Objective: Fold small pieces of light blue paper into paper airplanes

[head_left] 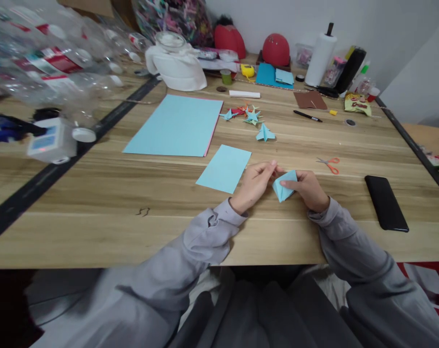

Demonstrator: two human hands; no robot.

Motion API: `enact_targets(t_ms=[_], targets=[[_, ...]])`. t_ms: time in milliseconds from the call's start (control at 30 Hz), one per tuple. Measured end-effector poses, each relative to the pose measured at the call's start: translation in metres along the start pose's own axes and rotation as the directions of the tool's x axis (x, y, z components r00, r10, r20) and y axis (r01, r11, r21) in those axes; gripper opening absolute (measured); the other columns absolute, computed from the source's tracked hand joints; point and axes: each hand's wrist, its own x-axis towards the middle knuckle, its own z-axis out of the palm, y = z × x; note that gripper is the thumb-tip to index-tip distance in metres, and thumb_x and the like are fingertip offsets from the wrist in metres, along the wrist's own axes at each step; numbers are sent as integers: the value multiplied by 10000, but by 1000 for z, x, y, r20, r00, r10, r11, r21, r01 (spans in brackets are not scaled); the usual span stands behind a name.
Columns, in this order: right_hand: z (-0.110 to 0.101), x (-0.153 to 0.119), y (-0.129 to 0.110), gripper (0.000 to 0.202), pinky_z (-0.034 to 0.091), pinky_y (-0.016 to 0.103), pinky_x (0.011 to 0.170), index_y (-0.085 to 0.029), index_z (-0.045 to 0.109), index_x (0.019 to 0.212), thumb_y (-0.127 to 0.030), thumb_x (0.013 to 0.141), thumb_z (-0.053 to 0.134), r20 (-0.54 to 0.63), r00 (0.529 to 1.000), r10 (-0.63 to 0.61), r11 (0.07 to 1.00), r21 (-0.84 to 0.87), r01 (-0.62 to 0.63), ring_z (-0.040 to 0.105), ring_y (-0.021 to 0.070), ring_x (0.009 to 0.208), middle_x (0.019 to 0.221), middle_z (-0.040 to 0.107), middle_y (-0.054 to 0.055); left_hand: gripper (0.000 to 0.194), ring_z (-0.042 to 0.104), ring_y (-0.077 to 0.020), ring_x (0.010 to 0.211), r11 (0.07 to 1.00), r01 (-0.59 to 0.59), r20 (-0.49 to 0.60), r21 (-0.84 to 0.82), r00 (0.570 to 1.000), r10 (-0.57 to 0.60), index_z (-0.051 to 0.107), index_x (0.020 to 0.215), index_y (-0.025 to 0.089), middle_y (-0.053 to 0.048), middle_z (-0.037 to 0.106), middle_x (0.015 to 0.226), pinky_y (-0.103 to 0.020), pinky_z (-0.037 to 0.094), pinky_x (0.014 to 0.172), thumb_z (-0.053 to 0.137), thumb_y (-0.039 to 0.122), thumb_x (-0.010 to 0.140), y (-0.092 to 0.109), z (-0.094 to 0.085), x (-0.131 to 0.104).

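Observation:
A small folded light-blue paper [283,187] is held above the wooden table by my right hand [307,188], the thumb lying across its front and the fingers behind it. My left hand [256,182] is just left of the paper, thumb and fingertips brought together near its upper left edge; whether they pinch part of it is too small to tell. To the left of my left hand lies a flat light-blue sheet [225,168]. Beyond the hands stands a folded light-blue paper figure [265,133].
A large blue sheet stack [178,125] lies back left, near small folded figures [253,115]. Orange-handled scissors [331,165] and a black phone [386,203] lie to the right. Plastic bottles [60,60] crowd the far left; a pen [307,115] lies farther back.

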Motion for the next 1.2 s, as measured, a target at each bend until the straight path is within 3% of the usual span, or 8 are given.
enact_targets(t_ms=[167, 333, 500, 733, 1000, 1200], targets=[[-1, 3, 0, 334, 436, 236, 516, -161, 730, 678, -386, 502, 903, -58, 998, -3, 993, 121, 10, 557, 101, 523, 616, 690, -7, 390, 593, -143, 669, 998, 16, 58, -66, 998, -12, 745, 747, 152, -51, 709, 753, -276, 473, 651, 736, 542, 743, -8, 0, 2], [-1, 3, 1, 341, 460, 250, 551, -162, 708, 655, -414, 526, 899, -44, 998, -48, 992, 113, 53, 566, 106, 539, 601, 673, -10, 248, 604, -145, 667, 996, 7, 71, -84, 998, -1, 747, 742, 152, -46, 709, 725, -285, 488, 670, 836, 357, 635, -17, 1, 4], [-1, 2, -1, 346, 435, 228, 508, -170, 712, 741, -449, 598, 859, -25, 996, -83, 989, 120, 85, 562, 104, 543, 632, 667, -9, 223, 608, -146, 646, 994, 24, -43, -108, 999, -28, 747, 736, 155, -39, 719, 712, -279, 493, 638, 820, 337, 630, -16, 1, 5], [-8, 7, -4, 309, 426, 230, 481, -177, 684, 793, -465, 692, 729, -36, 999, -4, 954, 298, 15, 593, 114, 530, 680, 663, 6, 239, 600, -130, 621, 983, 11, -209, -184, 977, -50, 742, 717, 150, -25, 714, 686, -263, 488, 624, 840, 313, 572, -16, -1, 11], [-3, 2, -2, 292, 402, 222, 496, -161, 681, 745, -418, 644, 775, 0, 1000, -23, 979, 201, 23, 593, 118, 535, 624, 661, 16, 253, 616, -136, 631, 977, 29, -175, -210, 982, -67, 736, 707, 155, -27, 718, 694, -271, 505, 634, 853, 325, 561, -13, 1, 9], [-2, 1, -3, 353, 424, 250, 517, -168, 667, 719, -518, 721, 720, 33, 998, -50, 981, 187, 43, 595, 142, 550, 598, 648, 30, 255, 604, -134, 617, 985, 10, -186, -171, 982, -42, 731, 689, 164, -26, 715, 680, -269, 499, 613, 863, 333, 552, -13, -1, 9]])
